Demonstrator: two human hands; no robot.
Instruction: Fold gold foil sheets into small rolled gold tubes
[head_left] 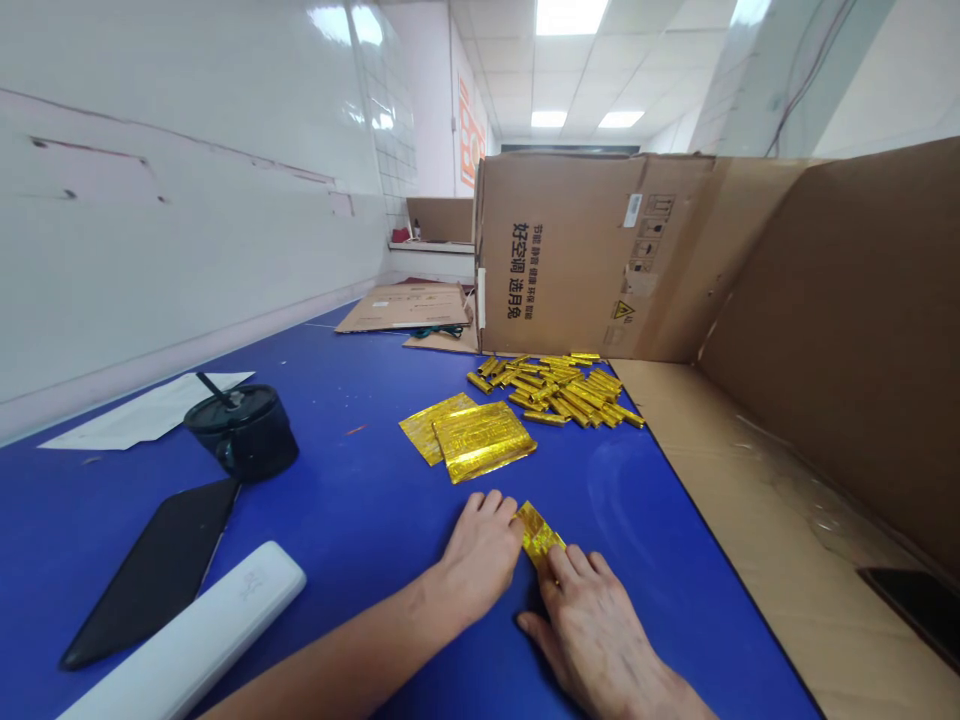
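A small sheet of shiny gold foil paper (538,535) lies on the blue table between my hands, partly folded or rolled as far as I can see. My left hand (484,548) is closed at its left end, fingers curled and fingertips mostly hidden. At the right end, my right hand (596,615) has its fingers bent over the foil, with the thumb out to the left. Beyond them rests a stack of flat gold foil sheets (486,440), with another foil sheet (421,425) partly beneath it. A heap of rolled gold foil strips (574,388) lies behind, to the right.
A large cardboard box (570,270) stands along the back, and its side (840,330) walls off the right. On the left are a dark mug (251,440) with a stick in it, white paper (127,420), a black flat object (161,560) and a long white case (202,630).
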